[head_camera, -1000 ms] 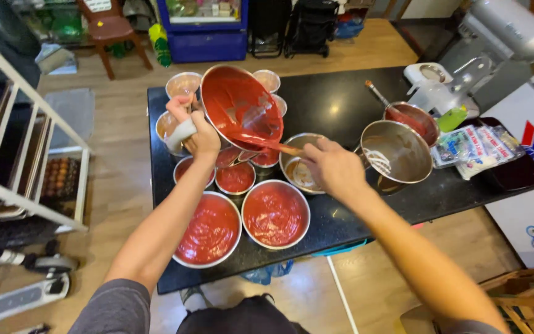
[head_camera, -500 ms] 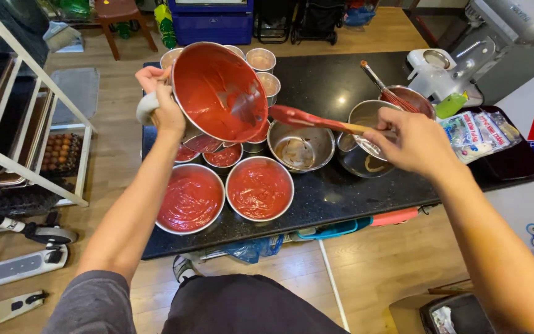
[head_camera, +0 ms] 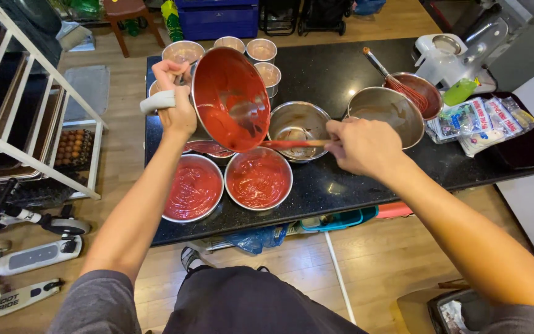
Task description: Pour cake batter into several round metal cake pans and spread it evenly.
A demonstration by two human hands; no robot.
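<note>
A person stands at a black countertop (head_camera: 341, 74), seen from above, with the left hand (head_camera: 174, 108) wrapped tight around the white handle (head_camera: 157, 101) of a large metal mixing bowl (head_camera: 230, 99) whose inside is coated in red batter. The bowl is tipped steeply on its side, its mouth facing right and its lower lip hanging just above two round tins. The right hand (head_camera: 363, 145) is closed in a fist around a spatula (head_camera: 295, 143), which lies almost level and reaches left to the bowl's lower rim, its tip smeared red. Directly below that rim sits a filled tin (head_camera: 258, 179) of smooth red batter, and touching it on the left is a second filled tin (head_camera: 193, 188). Another tin with batter is partly hidden under the bowl. Behind the spatula stands an empty steel bowl (head_camera: 299, 127); to its right a larger steel bowl (head_camera: 387, 114), then a red-stained bowl holding a whisk (head_camera: 397, 80). Small empty tins (head_camera: 261, 49) line the far edge of the counter. A white stand mixer (head_camera: 452, 52) and clear packets (head_camera: 477, 120) occupy the right end.
</note>
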